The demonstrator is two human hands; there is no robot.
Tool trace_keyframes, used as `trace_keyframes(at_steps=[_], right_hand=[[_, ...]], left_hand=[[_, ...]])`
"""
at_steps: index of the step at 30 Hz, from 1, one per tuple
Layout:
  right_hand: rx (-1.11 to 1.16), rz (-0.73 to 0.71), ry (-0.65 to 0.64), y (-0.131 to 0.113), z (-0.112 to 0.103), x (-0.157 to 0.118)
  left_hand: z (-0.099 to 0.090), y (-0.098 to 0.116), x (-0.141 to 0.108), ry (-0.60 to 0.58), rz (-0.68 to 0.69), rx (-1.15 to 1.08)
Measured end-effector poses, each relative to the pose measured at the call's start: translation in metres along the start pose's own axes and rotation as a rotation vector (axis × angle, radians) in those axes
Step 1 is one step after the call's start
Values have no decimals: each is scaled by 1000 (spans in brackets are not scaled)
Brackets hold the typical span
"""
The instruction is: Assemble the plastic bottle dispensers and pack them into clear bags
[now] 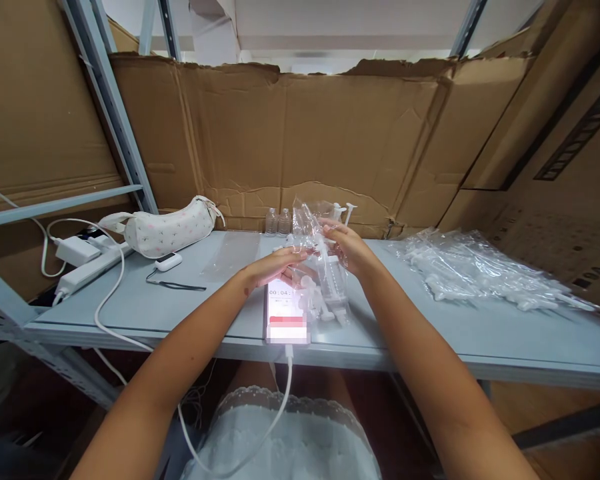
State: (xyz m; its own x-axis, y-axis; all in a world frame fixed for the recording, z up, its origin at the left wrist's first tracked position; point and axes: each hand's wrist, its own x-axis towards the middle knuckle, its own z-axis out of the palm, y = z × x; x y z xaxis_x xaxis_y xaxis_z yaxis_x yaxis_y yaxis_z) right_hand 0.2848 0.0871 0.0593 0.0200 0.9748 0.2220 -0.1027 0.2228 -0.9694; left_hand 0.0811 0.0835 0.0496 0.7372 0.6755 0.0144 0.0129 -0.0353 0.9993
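Note:
A clear plastic bag (pixel 334 293) with small clear and white plastic parts in it hangs above the shelf's front half. Its upper part is pinched by my right hand (pixel 347 243), fingers bent around the film. My left hand (pixel 277 265) is at the bag's left side, fingers stretched towards it and somewhat apart; whether they touch the film I cannot tell. Below that hand lies a phone (pixel 286 313) with a lit timer screen, its top partly covered. Behind the bag stand white T-shaped pieces (pixel 350 212) and two small clear bottles (pixel 271 221), partly hidden.
On the right lies a pile of filled clear bags (pixel 480 270). A flat clear bag (pixel 233 253), a white pouch (pixel 173 230), a small white device (pixel 169 261) and a power strip (pixel 93 270) are on the left. A white cable (pixel 289 377) runs from the phone. Cardboard (pixel 305 133) walls the back.

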Motion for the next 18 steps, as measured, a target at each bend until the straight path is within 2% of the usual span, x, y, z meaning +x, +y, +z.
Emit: trace_keyframes(at_steps=[6,9,11,13,18], right_hand=[[64,135,-85,-1,2,0],[64,215,-191,-1,3,-2],[68,231,-249,0,5,-3],[73,199,-226,2,6,-3],[61,105,-71,2,5,-2]], left_hand=[[-2,2,3,243,127,40],[-2,6,3,389,186,51],[-1,8,4,434,205,45],[0,9,4,449,216,27],[1,10,3,454,196,17]])
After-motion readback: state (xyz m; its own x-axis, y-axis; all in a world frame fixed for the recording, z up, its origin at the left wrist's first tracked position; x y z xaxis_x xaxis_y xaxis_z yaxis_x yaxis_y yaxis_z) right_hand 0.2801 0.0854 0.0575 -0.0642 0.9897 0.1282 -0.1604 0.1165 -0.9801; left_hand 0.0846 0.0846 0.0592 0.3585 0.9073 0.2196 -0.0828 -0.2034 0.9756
